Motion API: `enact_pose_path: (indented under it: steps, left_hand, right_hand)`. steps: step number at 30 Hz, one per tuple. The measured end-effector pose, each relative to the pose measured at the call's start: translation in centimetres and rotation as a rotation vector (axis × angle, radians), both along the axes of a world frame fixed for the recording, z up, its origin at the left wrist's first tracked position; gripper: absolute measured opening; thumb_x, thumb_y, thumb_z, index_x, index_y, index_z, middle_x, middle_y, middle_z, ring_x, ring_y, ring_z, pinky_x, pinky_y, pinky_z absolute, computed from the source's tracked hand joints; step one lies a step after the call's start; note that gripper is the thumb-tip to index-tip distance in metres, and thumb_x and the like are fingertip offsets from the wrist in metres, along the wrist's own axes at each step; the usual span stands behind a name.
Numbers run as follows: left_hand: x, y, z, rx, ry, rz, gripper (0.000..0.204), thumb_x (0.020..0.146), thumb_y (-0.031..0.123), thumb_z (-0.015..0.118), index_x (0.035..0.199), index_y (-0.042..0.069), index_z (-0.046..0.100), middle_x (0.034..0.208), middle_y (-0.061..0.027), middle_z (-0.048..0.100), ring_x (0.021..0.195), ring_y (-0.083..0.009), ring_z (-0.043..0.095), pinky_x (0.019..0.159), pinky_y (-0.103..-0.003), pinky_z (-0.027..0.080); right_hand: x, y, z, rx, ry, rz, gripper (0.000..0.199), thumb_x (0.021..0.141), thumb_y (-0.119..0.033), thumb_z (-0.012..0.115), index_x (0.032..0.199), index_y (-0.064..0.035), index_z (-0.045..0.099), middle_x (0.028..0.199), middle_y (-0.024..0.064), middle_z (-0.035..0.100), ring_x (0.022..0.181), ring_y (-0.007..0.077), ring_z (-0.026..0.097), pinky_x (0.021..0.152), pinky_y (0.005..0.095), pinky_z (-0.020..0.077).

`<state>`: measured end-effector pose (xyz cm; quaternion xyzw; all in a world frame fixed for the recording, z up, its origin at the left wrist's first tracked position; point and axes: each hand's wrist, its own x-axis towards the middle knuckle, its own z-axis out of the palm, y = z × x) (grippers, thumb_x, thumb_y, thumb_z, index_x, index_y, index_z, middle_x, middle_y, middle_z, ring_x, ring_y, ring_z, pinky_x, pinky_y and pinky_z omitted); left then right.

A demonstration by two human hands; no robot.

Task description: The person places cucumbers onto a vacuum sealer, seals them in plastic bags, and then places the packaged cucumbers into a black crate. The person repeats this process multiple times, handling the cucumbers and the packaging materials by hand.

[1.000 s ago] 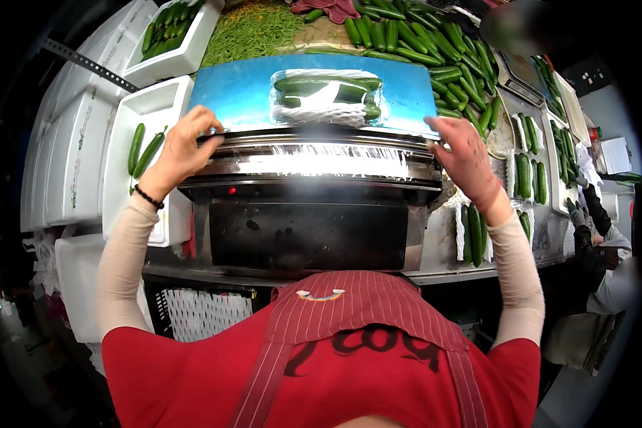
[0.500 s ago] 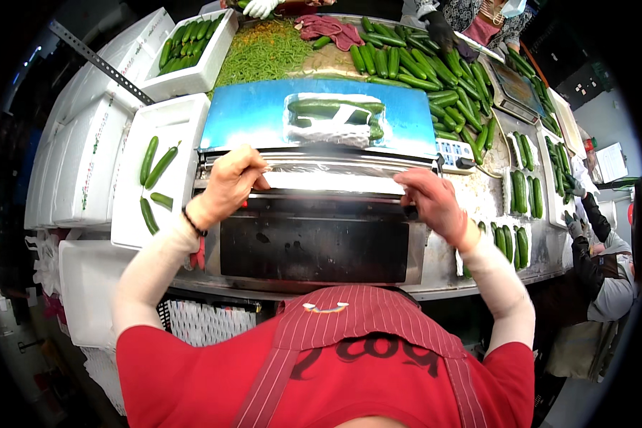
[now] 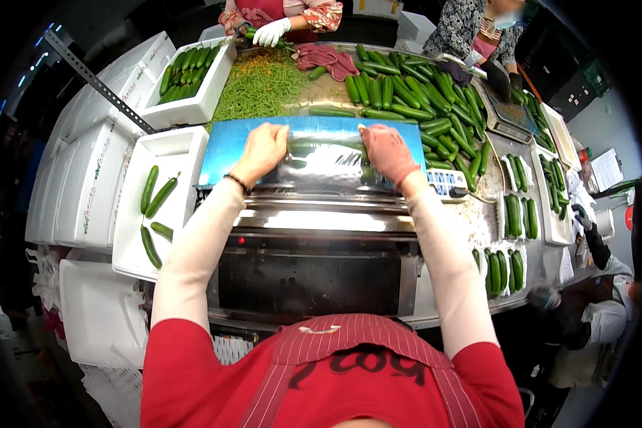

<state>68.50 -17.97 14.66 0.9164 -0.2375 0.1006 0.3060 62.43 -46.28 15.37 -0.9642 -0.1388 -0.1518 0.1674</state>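
Note:
Clear plastic film (image 3: 328, 158) is stretched over a pack of cucumbers (image 3: 310, 148) on the blue top of the wrapping machine (image 3: 225, 139). At the film's left side my left hand (image 3: 262, 151) is closed, its fingertips pinching the edge. My right hand (image 3: 389, 153) pinches the film at the other side in the same way. Glare on the film partly hides the cucumbers. Nearer me are the machine's metal bar (image 3: 321, 220) and dark front panel (image 3: 307, 274).
White foam boxes (image 3: 185, 150) with cucumbers stand at the left. Beyond the machine lie a heap of cucumbers (image 3: 435, 100) and green trimmings (image 3: 264, 85). A power strip (image 3: 444, 180), packed cucumbers (image 3: 513, 214) and a scale (image 3: 506, 114) are at the right. Co-workers stand around the table.
Both my hands have moved away from me, from the machine's metal bar to the blue top, drawing the film over the cucumbers. The view has shifted, showing more of the far co-worker.

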Motion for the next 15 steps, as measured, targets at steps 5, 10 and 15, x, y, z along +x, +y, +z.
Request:
enact_pose_path:
  steps: [5, 10, 15]
  left_hand:
    - [-1.8, 1.6, 0.4, -0.293, 0.092, 0.005, 0.025, 0.095, 0.021, 0.058, 0.089, -0.002, 0.066, 0.091, -0.0106, 0.059, 0.084, -0.0248, 0.057, 0.077, -0.034, 0.047]
    - [-2.3, 0.7, 0.1, -0.236, -0.147, -0.033, 0.021, 0.096, 0.021, 0.050, 0.096, 0.001, 0.057, 0.093, -0.0199, 0.053, 0.089, -0.0374, 0.051, 0.081, -0.042, 0.043]
    - [-4.3, -0.4, -0.7, -0.674, 0.122, -0.085, 0.021, 0.104, 0.022, 0.042, 0.103, 0.003, 0.052, 0.082, -0.0070, 0.047, 0.076, -0.0158, 0.046, 0.072, -0.030, 0.044]
  right_hand:
    - [-3.7, 2.8, 2.1, 0.327, 0.144, -0.209, 0.050, 0.103, -0.040, 0.041, 0.084, 0.0020, 0.061, 0.083, 0.0247, 0.059, 0.080, 0.0443, 0.057, 0.072, 0.0478, 0.0474]
    - [-6.1, 1.1, 0.2, 0.287, 0.065, 0.024, 0.034, 0.104, -0.032, 0.040, 0.102, -0.0035, 0.059, 0.088, 0.0263, 0.055, 0.078, 0.0470, 0.052, 0.065, 0.0496, 0.0429]
    - [-6.8, 2.0, -1.3, 0.633, 0.020, 0.128, 0.035, 0.104, -0.034, 0.044, 0.112, 0.0000, 0.049, 0.089, 0.0075, 0.055, 0.078, 0.0188, 0.049, 0.071, 0.0328, 0.0447]
